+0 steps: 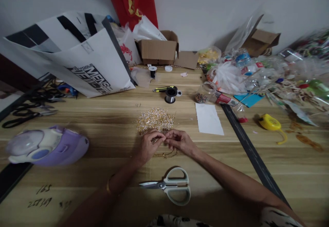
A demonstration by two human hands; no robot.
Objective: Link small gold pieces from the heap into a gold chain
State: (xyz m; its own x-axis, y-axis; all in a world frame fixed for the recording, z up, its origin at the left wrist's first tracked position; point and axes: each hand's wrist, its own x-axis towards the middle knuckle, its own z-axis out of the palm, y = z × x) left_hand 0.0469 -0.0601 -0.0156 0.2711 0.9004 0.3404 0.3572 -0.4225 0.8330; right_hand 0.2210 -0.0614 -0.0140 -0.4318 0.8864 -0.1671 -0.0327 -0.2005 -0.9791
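Observation:
My left hand (150, 144) and my right hand (181, 141) meet fingertip to fingertip over the wooden table (102, 172), both pinched on something tiny that I cannot make out. Just beyond them lies a pile of small gold and clear beads (154, 119). A short gold beaded strand (166, 154) lies on the table under my hands. Grey-handled scissors (171, 185) rest shut near me, between my forearms.
A purple and white device (46, 146) sits at the left, black scissors (28, 112) behind it. A big paper bag (84, 59), cardboard box (159, 50), wire spool (170, 95), bead jar (205, 92), white paper (208, 119), yellow tape measure (269, 123) and plastic clutter (282, 76) surround.

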